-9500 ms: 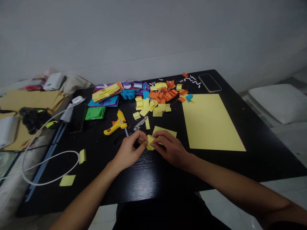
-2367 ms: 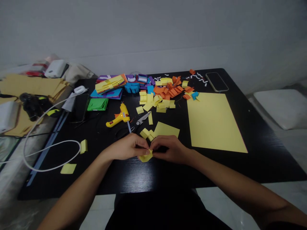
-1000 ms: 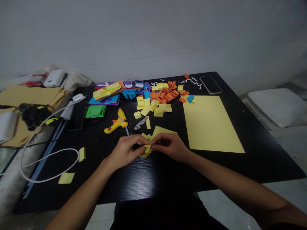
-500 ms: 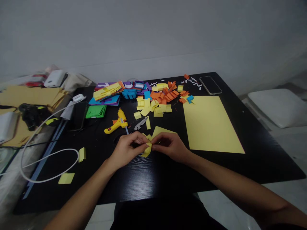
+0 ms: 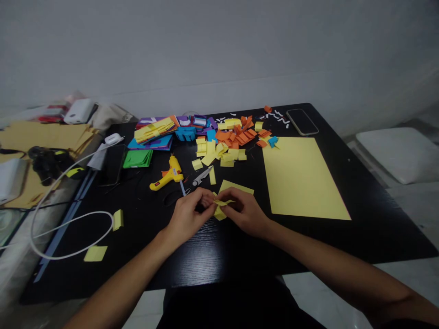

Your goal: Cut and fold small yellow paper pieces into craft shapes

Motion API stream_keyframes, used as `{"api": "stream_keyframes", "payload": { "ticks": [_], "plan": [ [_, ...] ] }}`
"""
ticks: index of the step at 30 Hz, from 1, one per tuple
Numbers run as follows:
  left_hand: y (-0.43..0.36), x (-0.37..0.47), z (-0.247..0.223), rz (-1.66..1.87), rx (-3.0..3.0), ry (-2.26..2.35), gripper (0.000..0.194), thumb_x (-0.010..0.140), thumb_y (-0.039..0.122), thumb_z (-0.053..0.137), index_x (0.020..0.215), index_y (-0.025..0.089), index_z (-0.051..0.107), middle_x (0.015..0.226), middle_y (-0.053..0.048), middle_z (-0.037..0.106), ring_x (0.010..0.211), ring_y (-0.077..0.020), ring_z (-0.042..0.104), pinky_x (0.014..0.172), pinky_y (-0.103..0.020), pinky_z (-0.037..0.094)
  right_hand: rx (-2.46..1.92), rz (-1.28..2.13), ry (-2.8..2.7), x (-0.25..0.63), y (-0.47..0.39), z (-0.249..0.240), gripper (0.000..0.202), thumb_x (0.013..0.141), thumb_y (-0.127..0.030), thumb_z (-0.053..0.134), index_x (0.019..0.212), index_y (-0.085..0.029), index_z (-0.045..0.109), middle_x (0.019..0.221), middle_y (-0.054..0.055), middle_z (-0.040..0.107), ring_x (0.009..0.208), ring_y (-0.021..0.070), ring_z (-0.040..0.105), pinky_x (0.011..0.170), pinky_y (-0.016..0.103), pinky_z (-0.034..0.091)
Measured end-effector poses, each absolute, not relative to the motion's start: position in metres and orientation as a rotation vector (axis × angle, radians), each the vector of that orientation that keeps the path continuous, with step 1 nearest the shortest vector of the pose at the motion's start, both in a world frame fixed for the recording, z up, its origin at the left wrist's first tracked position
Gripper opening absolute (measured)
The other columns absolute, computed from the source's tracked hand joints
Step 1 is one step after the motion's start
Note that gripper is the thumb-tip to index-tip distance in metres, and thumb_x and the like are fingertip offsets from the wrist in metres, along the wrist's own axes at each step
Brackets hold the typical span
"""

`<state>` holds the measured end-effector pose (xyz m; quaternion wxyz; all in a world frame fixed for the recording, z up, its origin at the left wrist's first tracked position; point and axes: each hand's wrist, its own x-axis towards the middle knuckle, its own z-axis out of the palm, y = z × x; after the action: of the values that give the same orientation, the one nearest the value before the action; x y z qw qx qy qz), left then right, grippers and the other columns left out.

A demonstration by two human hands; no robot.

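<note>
Two hands (image 5: 190, 214) (image 5: 249, 214) nearly closed, both pinched onto small creased yellow paper (image 5: 220, 213).

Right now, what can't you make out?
Head view:
Held yellow paper: partly hidden by left hand and right hand.
Small yellow sheet: near part behind right hand.
Scissors: dark handles hard to trace against black table.
Glue gun: label too small to read.
White box: cut off by left edge.

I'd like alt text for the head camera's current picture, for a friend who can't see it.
A person's left hand and right hand hold small yellow paper over a black table. Beyond them lie scissors, a yellow glue gun and small orange paper pieces, with a large yellow sheet to the right.
</note>
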<state>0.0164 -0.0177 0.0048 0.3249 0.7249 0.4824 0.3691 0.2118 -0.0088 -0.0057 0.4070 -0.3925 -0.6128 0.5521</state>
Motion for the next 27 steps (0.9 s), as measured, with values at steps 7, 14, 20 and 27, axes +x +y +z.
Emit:
{"api": "stream_keyframes", "payload": {
  "ticks": [7,14,20,27],
  "plan": [
    [-0.0192,0.0188,0.0029,0.905,1.906,1.258,0.015,0.090,0.023,0.068,0.103,0.018,0.065,0.083,-0.001,0.071,0.071,-0.0127,0.068,0.069,-0.024,0.058,-1.096,1.173,-1.631,0.2123,-0.0073,-0.0094,0.018,0.080,-0.012,0.059,0.091,-0.018,0.072,0.091,0.006,0.075,0.083,0.0192,0.071,0.070,0.029,0.055],
    [-0.0215,0.0212,0.0037,0.922,1.987,1.224,0.018,0.089,0.017,0.066,0.107,0.020,0.064,0.086,0.000,0.072,0.074,-0.0117,0.070,0.069,-0.021,0.057,-1.133,1.027,-1.673,0.2118,-0.0103,-0.0149,0.017,0.078,-0.011,0.063,0.091,-0.019,0.071,0.087,0.004,0.075,0.075,0.0174,0.070,0.065,0.027,0.053],
    [-0.0234,0.0221,0.0025,0.942,1.947,1.250,0.017,0.090,0.018,0.065,0.107,0.020,0.061,0.084,0.000,0.071,0.072,-0.0118,0.069,0.065,-0.021,0.057,-1.085,0.999,-1.679,0.2119,-0.0117,-0.0122,0.015,0.079,-0.012,0.062,0.091,-0.019,0.069,0.088,0.005,0.074,0.078,0.0178,0.070,0.066,0.028,0.055],
    [-0.0232,0.0214,0.0053,0.972,1.937,1.214,0.014,0.093,0.018,0.063,0.106,0.020,0.060,0.087,0.000,0.072,0.075,-0.0116,0.071,0.071,-0.022,0.059,-0.981,1.086,-1.650,0.2118,-0.0100,-0.0088,0.015,0.081,-0.014,0.061,0.094,-0.018,0.068,0.089,0.005,0.071,0.083,0.0175,0.070,0.071,0.028,0.058]
  ]
}}
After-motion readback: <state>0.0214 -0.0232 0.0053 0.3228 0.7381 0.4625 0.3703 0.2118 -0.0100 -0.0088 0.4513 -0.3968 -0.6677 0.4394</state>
